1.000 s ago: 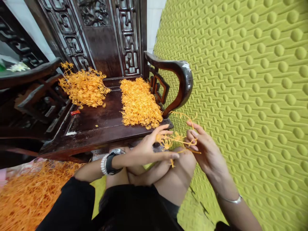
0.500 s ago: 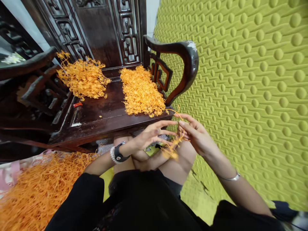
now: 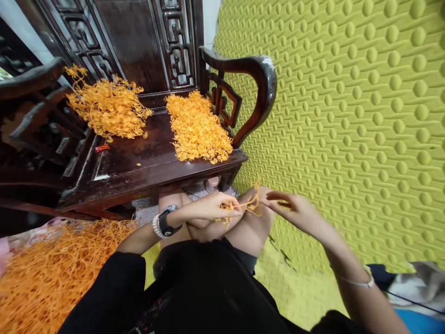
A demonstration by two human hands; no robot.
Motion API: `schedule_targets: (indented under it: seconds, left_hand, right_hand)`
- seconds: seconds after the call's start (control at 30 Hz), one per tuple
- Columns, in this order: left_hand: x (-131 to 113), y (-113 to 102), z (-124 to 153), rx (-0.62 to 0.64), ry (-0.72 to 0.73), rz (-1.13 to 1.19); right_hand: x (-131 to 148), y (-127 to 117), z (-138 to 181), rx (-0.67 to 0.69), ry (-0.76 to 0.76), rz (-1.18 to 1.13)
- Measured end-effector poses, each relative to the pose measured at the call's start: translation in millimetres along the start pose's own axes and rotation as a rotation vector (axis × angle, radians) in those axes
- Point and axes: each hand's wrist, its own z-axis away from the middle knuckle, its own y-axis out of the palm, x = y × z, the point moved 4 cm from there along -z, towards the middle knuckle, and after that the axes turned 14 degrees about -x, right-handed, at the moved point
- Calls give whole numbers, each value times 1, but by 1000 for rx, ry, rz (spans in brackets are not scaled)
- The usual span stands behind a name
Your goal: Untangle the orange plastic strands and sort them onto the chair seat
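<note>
A small tangle of orange strands hangs over my knees between both hands. My left hand, with a watch and a bead bracelet on its wrist, is closed on one end of the tangle. My right hand pinches the other end, its fingers blurred. On the dark wooden chair seat in front of me lie two heaps of orange strands: a loose one at the back left and a flatter one on the right by the armrest.
A large mass of orange strands lies on the floor at my lower left. The chair's curved armrest rises beside the green embossed mat, which covers the right side. A small red object lies on the seat.
Both hands have come down from the seat's front edge to just above my knees with the tangle. The right hand has drawn a little to the right.
</note>
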Motion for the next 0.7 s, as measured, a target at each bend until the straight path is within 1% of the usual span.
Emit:
schedule_targets:
  seconds: [0.03,0.07,0.1,0.13,0.17,0.2,0.27,0.3,0.33,0.4,0.47,0.5,0.6,0.63,0.7]
  left_hand:
    - [-2,1,0,-4,12,-22]
    - [-5,2,1,-18,29,-43]
    - [-8,3,1,-34,50,-63]
    - [-12,3,2,-51,73,-77]
    - [-16,2,3,-68,96,-86]
    - [-19,1,4,-84,114,-97]
    - [-25,-7,8,-130,114,-174]
    - [-26,-13,11,-158,89,-237]
    - [-27,-19,16,-175,55,-299]
    - [-27,-28,27,-135,-25,-375]
    - [-27,-33,41,-51,-75,-365]
    - [-29,-35,48,-34,-79,-352]
    - [-38,-36,69,14,-54,-327]
    - [-43,-34,75,54,-42,-317]
    - [-54,-31,84,77,-14,-305]
  right_hand:
    - [5,-7,3,-133,-66,104]
    - [13,-12,7,-269,-146,152]
    - [23,-12,11,-357,-238,138]
    - [34,-8,13,-369,-330,74]
    - [44,1,15,-306,-401,-15]
    - [53,13,16,-186,-436,-99]
    - [62,39,17,95,-412,-184]
    - [63,49,17,203,-384,-179]
    - [64,57,17,274,-366,-146]
    - [63,66,18,340,-387,-25]
    - [65,68,20,359,-442,100]
    - [68,68,21,366,-470,136]
    - [85,62,30,433,-520,119]
    - [93,59,34,474,-529,91]
    - [108,53,45,565,-543,44]
